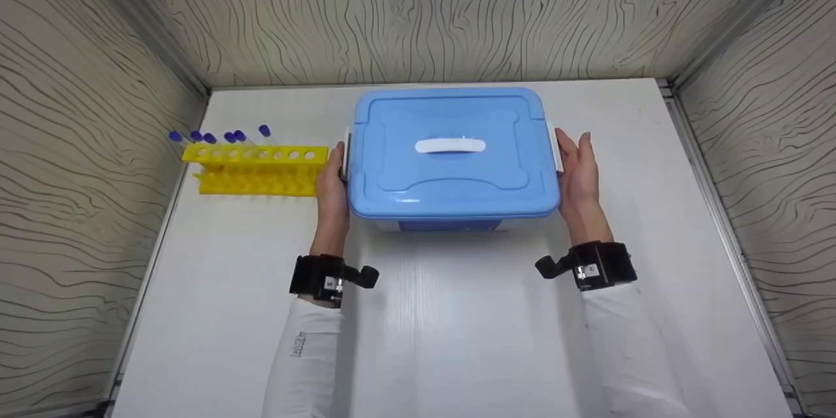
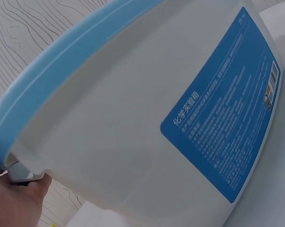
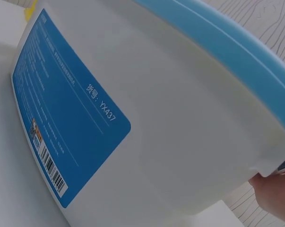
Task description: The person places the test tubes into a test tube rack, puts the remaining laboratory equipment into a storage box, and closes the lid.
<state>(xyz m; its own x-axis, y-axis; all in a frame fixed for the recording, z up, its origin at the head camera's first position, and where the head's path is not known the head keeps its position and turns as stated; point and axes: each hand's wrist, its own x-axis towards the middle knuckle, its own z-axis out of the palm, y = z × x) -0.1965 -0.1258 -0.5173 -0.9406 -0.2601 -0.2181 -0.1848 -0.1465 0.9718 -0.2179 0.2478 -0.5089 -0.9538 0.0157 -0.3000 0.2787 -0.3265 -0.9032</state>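
Observation:
A storage box with a light blue lid and a translucent whitish body stands between my hands. My left hand grips its left end at the white side latch. At the opposite end my right hand holds the right latch, with fingertips just under the rim in the right wrist view. A white carrying handle lies flat on the lid. The blue printed label faces me on the front wall.
Left of the box, close beside my left hand, is a yellow test tube rack. Several test tubes with blue caps lean at its back. Patterned panels wall the white table at the back and sides.

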